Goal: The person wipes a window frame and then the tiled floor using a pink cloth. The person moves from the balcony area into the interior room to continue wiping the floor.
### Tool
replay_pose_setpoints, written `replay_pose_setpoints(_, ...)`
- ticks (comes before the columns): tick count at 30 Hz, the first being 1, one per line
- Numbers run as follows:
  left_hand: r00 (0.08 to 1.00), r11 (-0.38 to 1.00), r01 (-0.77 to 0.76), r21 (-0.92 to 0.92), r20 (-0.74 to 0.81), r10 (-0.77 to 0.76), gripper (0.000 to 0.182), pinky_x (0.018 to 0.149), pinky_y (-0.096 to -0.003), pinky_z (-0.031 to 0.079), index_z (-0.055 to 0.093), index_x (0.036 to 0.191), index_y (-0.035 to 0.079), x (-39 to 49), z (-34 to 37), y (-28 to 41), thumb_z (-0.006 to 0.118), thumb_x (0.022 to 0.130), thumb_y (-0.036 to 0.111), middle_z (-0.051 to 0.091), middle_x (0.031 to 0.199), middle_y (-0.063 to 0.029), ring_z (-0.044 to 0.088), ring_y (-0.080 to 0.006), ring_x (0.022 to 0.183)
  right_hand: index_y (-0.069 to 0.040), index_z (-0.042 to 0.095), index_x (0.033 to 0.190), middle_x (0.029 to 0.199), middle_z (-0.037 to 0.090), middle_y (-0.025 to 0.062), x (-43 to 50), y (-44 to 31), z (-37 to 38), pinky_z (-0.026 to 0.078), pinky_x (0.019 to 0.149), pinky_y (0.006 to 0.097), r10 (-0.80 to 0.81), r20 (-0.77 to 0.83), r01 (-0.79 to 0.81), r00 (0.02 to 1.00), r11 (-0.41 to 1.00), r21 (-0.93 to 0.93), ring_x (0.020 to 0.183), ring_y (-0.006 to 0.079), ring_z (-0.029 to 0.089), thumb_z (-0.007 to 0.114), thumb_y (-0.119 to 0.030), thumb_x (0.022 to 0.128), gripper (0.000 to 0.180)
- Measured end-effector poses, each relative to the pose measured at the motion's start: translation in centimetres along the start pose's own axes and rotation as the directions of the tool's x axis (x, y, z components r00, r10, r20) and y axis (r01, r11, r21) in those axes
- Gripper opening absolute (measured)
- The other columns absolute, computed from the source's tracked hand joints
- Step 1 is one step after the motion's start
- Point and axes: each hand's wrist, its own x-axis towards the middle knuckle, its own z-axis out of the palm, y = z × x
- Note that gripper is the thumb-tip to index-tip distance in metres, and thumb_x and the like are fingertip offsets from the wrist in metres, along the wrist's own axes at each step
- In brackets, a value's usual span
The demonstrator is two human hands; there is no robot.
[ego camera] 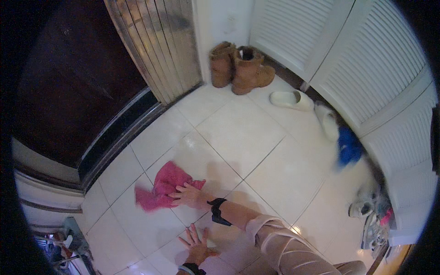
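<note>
A crumpled pink cloth [168, 182] lies on the pale floor tiles [264, 161], its left end blurred. My right hand [189, 196] rests on the cloth's right side, fingers pressing it against the floor; a black band circles that wrist. Nearer to me, my left hand [196, 245] is planted palm down on the tiles with its fingers spread and nothing in it. A dark band and a pale bracelet ring the left wrist.
Brown boots [245, 70] stand in the far corner. White clogs [292, 100], a blue item [349, 146] and sneakers [361, 208] line the louvered cabinet doors [374, 65]. A dark door [79, 79] with a raised threshold is at left. Assorted items [65, 247] crowd the lower left.
</note>
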Motion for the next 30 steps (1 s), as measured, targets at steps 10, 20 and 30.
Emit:
replay_pose_setpoints(10,0.999,0.999,0.008,-0.034,0.032,-0.007,0.127,0.089,-0.0809,-0.006,0.015,0.149,0.026,-0.5,0.0,0.1,0.073,0.047,0.073,-0.018,0.149,-0.0305,-0.016,-0.0546,0.134,-0.021,0.059,0.118,0.125,0.053,0.0117,-15.0,20.5,-11.8,0.035,0.101,0.0426,0.847,-0.163,-0.843,0.506,0.446,-0.301,0.108,0.0353,0.050,0.051,-0.012,0.079,0.040)
replay_pose_setpoints(20,0.999,0.998,-0.050,-0.037,-0.012,0.049,0.132,0.087,-0.0804,-0.011,0.018,0.148,0.014,0.0,0.7,-0.6,0.058,0.048,0.088,-0.016,0.147,-0.0356,-0.017,-0.0562,0.133,-0.001,0.056,0.105,0.114,0.052,0.0229,-28.5,2.7,-13.0,0.043,0.083,0.0500,0.846,-0.512,-0.968,0.145,0.013,-0.252,0.105,0.0424,0.046,0.054,-0.006,0.073,0.033)
replay_pose_setpoints(30,0.999,0.998,-0.031,0.046,0.022,0.030,0.122,0.098,-0.0748,0.005,0.008,0.149,0.007,-0.9,-2.4,0.4,0.074,0.063,0.064,-0.012,0.148,-0.0334,-0.009,-0.0533,0.136,-0.019,0.056,0.113,0.123,0.049,0.0106,-32.0,0.5,-16.1,0.048,0.084,0.0446,0.981,0.030,-0.982,0.190,0.189,0.010,0.113,0.0323,0.047,0.056,-0.023,0.082,0.032)
